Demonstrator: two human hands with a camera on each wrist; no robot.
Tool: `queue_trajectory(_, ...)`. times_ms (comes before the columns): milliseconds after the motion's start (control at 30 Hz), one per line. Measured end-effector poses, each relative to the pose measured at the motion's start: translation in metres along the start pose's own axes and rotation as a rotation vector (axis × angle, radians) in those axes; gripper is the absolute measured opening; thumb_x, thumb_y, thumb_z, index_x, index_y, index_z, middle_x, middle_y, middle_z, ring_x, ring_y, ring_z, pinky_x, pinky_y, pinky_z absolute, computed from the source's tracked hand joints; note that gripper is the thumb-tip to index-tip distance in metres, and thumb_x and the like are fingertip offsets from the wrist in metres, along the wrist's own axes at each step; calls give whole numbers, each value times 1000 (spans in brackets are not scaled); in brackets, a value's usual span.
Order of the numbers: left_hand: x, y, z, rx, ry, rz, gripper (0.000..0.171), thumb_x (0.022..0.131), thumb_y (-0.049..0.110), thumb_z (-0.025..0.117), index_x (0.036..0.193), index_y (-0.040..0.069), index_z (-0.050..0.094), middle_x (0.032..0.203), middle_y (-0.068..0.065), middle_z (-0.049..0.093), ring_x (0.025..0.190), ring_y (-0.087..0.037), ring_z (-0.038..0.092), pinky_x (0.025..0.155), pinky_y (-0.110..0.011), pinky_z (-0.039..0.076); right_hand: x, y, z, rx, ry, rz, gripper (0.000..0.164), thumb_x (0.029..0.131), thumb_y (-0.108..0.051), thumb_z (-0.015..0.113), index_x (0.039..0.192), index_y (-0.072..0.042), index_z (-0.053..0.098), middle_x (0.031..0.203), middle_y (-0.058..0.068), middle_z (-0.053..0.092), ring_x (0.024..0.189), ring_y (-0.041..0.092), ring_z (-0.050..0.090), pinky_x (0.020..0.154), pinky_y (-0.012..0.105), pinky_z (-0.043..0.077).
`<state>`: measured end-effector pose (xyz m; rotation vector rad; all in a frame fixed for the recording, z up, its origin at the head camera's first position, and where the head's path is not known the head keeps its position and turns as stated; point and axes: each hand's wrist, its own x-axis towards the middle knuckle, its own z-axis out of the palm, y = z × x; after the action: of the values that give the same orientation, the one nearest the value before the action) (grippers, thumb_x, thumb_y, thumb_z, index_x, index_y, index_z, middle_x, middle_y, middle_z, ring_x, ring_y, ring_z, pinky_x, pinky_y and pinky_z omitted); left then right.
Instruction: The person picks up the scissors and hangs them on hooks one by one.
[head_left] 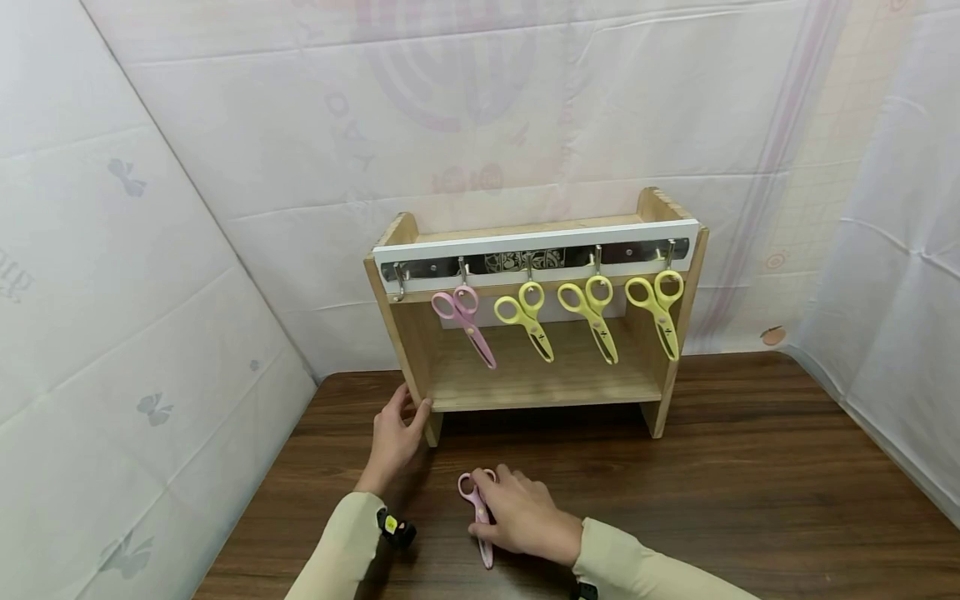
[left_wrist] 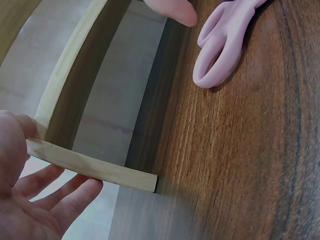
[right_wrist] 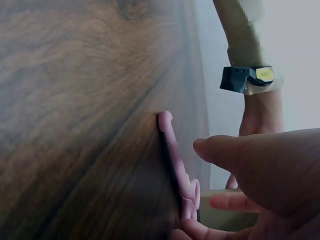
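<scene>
My left hand (head_left: 395,433) grips the lower left side panel of a small wooden shelf (head_left: 540,367). In the left wrist view its thumb lies on one side of the panel (left_wrist: 95,166) and the fingers on the other. Pink scissors (head_left: 486,553) lie on the table in front of the shelf, handles toward it. Over them is my right hand (head_left: 525,512), with fingertips right at the handle loops. The right wrist view shows the thumb (right_wrist: 217,150) extended, apart from the scissors (right_wrist: 174,155).
Across the shelf front runs a white hook rail (head_left: 480,254). Another pink pair of scissors (head_left: 467,321) hangs from it, then three yellow pairs (head_left: 592,317) to the right. The leftmost hook (head_left: 398,279) is beside them. White patterned cloth (head_left: 300,208) surrounds the dark wooden table (head_left: 750,467).
</scene>
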<state>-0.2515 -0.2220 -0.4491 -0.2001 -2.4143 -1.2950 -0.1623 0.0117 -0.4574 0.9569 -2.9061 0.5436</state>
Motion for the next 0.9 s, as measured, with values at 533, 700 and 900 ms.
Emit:
queue_trajectory(533, 0, 1, 0, -5, 6, 4, 46, 104, 20, 65, 146, 5, 54, 129, -27, 65, 110, -40, 69, 87, -53, 60, -2, -3, 8, -93, 7, -17, 48, 81, -52, 85, 110, -19, 65, 95, 1, 61, 75, 17, 59, 49, 33, 48)
queue_trajectory(700, 0, 0, 1, -1, 12, 11, 45, 104, 20, 64, 146, 5, 54, 129, -27, 66, 110, -40, 69, 86, -52, 61, -3, -2, 9, -97, 19, -22, 47, 80, -51, 87, 108, -20, 64, 91, 1, 60, 73, 17, 58, 47, 33, 46)
queue_trajectory(900, 0, 0, 1, 1, 13, 4, 46, 104, 20, 65, 146, 5, 54, 129, -27, 66, 110, -40, 69, 86, -52, 61, -3, -2, 10, -98, 30, -33, 46, 79, -49, 87, 110, -23, 66, 88, 0, 58, 71, 16, 56, 45, 33, 45)
